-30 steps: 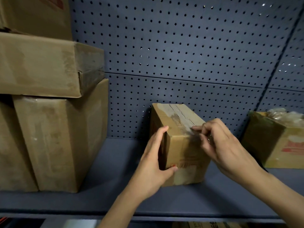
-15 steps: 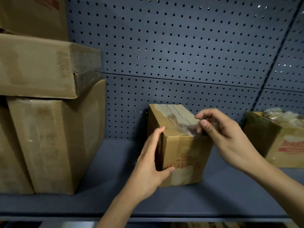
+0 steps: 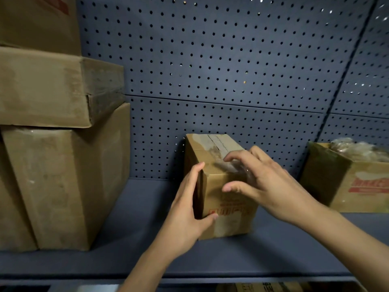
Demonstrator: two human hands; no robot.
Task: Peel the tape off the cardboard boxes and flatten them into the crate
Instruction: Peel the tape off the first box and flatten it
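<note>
Risk noted first: the tape (image 3: pixel 212 144) on the small cardboard box (image 3: pixel 229 220) is torn and ragged along the top seam, with a pale scuffed patch at the front edge. In my judgement a further pull may shred it into slivers or lift the paper facing rather than free a clean strip, and a hasty, shallow pull would be the cause. Second risk: the box stands upright on the shelf (image 3: pixel 134 239) in front of the pegboard (image 3: pixel 231 70), and an upward tug not matched by the bracing hand could tip or slide it. Third: a translucent blur under the right fingers may be loose tape clinging to skin, but this cannot be confirmed. Pose: the left hand (image 3: pixel 185 218) lies flat against the box's left side, fingers straight and pointing up, thumb pressed on the lower front face at the corner, steadying rather than clutching. The right hand (image 3: pixel 271 182) hovers over the top front edge, blurred, fingers spread and thumb well apart from the forefinger, gripping nothing that can be made out. The hands are apart, one at each side of the box. Stacked boxes (image 3: pixel 63 182) stand at the shelf's left and an open box (image 3: pixel 345 186) at its right. The small box is not yet opened or flattened, and the crate is not in view
</note>
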